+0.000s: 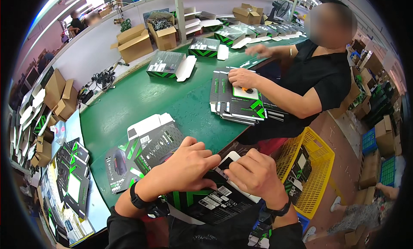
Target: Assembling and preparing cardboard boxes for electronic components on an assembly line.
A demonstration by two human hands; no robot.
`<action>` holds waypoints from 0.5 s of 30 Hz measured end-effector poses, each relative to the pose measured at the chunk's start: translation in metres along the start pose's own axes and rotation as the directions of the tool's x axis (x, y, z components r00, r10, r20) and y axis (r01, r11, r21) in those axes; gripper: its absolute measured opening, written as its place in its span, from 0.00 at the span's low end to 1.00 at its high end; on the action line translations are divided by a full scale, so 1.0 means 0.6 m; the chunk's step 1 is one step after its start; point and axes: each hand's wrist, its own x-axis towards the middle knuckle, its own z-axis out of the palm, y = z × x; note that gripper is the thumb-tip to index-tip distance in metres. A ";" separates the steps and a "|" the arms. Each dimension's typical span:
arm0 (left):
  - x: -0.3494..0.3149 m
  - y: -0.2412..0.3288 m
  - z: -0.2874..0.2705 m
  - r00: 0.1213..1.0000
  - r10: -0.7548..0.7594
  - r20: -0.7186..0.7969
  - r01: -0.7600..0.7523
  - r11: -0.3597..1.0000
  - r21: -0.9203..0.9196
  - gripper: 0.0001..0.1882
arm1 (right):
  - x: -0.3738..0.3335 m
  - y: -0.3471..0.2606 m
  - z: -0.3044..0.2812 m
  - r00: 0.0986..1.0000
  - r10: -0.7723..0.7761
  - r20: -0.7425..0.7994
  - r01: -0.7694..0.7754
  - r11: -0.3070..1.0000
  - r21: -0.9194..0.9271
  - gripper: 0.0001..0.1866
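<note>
Close to my body I hold a black and green printed carton (215, 204), tilted, with a white inner flap (233, 157) raised at its far end. My left hand (189, 165) is closed on the carton's left side, fingers bent and thumb along its edge. With fingers curled, my right hand (253, 172) grips the carton's end by the white flap. Just beyond my left forearm, on the green table (124, 105), lie more cartons of the same print, one carton (148, 148) with a white flap open. What is inside my carton is hidden.
Across the corner a co-worker (327, 68) has one hand on a stack of flat cartons (234, 100); the other hand is blurred. A yellow crate (320, 163) holding cartons stands at my right. Open cartons (167, 66) line the far side. Flattened cartons (73, 180) lie at left.
</note>
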 end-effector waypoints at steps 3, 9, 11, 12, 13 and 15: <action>0.003 -0.008 0.006 1.000 0.012 -0.011 -0.013 0.998 -0.060 0.25 | -0.002 0.003 -0.002 1.000 0.007 0.027 -0.007 1.000 0.006 0.12; 0.006 -0.008 0.012 0.998 0.056 0.001 -0.055 0.988 -0.141 0.24 | -0.005 0.005 -0.010 0.989 -0.014 0.144 0.011 1.000 0.026 0.12; 0.003 -0.005 0.015 0.999 0.054 0.007 -0.052 0.988 -0.148 0.24 | -0.007 0.006 -0.010 0.985 -0.028 0.168 0.022 0.999 0.039 0.12; 0.003 -0.005 0.016 0.998 0.054 0.018 -0.051 0.987 -0.150 0.24 | -0.008 0.006 -0.009 0.981 -0.043 0.190 0.034 0.998 0.049 0.12; 0.002 -0.004 0.018 0.998 0.054 0.029 -0.049 0.987 -0.153 0.24 | -0.010 0.004 -0.008 0.981 -0.042 0.192 0.032 0.998 0.052 0.12; 0.002 -0.004 0.025 0.998 0.046 0.030 -0.041 0.989 -0.141 0.24 | -0.010 -0.001 -0.006 0.977 -0.095 0.190 0.093 0.996 0.019 0.10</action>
